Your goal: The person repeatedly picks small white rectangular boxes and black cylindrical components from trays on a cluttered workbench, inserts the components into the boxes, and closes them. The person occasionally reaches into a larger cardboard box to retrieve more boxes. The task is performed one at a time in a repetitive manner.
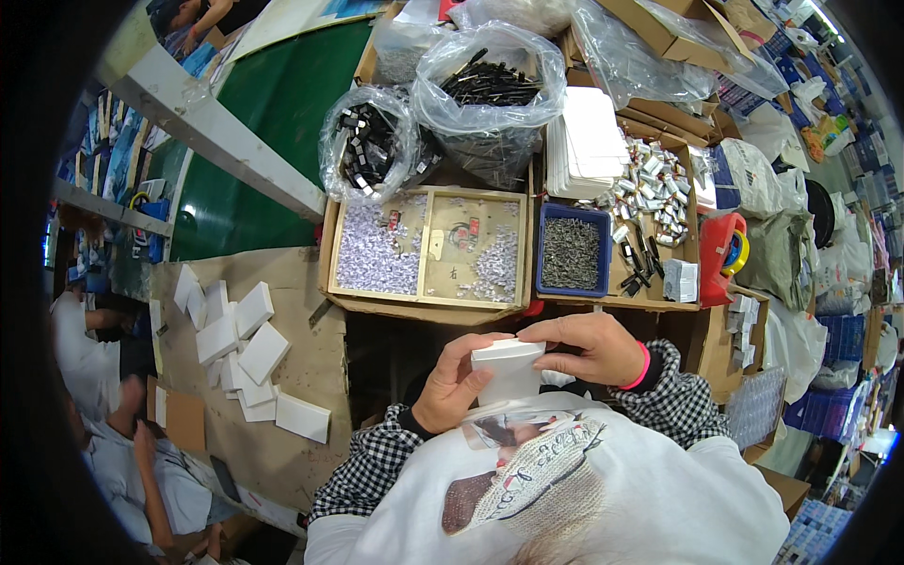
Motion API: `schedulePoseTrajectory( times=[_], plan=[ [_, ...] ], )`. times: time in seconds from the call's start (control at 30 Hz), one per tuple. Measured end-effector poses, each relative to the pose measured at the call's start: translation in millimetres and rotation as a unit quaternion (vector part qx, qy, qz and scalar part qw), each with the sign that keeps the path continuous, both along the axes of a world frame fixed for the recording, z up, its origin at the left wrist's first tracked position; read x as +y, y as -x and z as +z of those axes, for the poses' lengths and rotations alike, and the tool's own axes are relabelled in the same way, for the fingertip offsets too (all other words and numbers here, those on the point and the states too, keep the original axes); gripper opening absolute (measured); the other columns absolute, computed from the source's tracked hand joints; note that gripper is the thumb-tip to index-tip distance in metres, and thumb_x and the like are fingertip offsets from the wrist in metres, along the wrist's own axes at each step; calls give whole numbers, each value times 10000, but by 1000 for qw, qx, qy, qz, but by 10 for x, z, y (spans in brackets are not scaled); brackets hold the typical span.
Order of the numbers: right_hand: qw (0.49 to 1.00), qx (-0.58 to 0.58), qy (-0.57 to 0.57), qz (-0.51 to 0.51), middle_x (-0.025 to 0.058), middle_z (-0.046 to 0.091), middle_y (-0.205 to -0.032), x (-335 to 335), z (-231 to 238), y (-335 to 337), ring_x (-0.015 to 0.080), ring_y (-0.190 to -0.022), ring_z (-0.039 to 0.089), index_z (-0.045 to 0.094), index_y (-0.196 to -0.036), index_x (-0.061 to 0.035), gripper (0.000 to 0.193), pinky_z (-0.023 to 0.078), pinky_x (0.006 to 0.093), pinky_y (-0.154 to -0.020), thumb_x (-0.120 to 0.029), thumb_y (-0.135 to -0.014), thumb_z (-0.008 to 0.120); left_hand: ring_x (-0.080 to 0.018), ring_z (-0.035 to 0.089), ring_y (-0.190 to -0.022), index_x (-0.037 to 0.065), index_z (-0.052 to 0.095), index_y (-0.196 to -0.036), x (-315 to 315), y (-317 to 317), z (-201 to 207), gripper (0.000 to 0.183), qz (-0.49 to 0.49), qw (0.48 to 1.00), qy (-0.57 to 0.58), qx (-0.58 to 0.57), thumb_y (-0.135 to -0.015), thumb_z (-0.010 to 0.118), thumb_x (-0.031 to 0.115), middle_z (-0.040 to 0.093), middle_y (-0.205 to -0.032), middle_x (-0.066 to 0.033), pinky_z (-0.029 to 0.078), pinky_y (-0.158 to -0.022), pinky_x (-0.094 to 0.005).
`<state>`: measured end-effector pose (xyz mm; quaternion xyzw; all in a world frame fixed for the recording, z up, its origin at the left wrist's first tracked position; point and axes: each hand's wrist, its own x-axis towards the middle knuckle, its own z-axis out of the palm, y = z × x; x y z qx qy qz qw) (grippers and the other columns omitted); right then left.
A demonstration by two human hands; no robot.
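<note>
Cardboard sheet [282, 471] at left held scattered white boxes [265, 354]. Person's left hand [444, 388] gripped a squarish white carton [511, 377]; right hand [593, 347] pinched its upper right corner.

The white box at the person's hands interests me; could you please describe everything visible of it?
The white box looks like plain, smooth card, with flat faces and straight edges. It stands roughly upright in front of the shirt, which hides its lower end. The left hand grips its left side, thumb on the near face; the right hand has fingers at its upper right. Its contents cannot be seen.
</note>
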<state>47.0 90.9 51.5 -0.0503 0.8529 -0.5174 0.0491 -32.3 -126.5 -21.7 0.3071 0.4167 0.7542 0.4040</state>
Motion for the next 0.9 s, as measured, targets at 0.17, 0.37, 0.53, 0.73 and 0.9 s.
schedulePoseTrajectory(
  times=[0.17,0.37,0.53,0.73,0.9],
  plan=[
    [996,71,-8,-51,122,647,-1002,-71,-127,-92,252,-847,647,605,-1086,-36,333,516,301,-730,-111,-772,687,-221,434,-1181,108,330,-1286,-27,22,-53,376,-15,998,26,50,-934,435,25,425,-1301,-166,349,-1003,-350],
    [991,113,-38,-53,119,645,-993,-24,-126,-123,265,-825,641,612,-1080,-56,329,517,314,-715,-137,-770,687,-217,431,-1166,122,260,-1291,147,-74,-11,381,22,994,30,106,-948,406,41,388,-1323,-171,356,-978,-329],
    [994,89,-23,-60,132,642,-1009,-3,-132,-169,267,-849,643,628,-1052,-35,306,520,312,-736,-100,-760,694,-206,433,-1162,107,324,-1230,193,-66,-18,295,19,997,32,63,-952,410,58,398,-1314,-169,359,-977,-328],
    [989,121,-58,-68,122,646,-987,-27,-204,-168,257,-823,641,654,-1018,-56,262,521,314,-718,-135,-770,685,-196,455,-1139,89,386,-1177,167,-88,-71,248,18,999,26,6,-939,433,38,451,-1264,-162,374,-966,-324],
    [989,120,21,-89,110,645,-992,-8,-223,-194,238,-865,634,663,-994,-44,217,511,302,-748,-104,-786,670,-200,482,-1103,74,430,-1131,227,-24,-9,254,12,1000,10,27,-900,492,-11,491,-1211,-154,395,-935,-319]
  ],
)
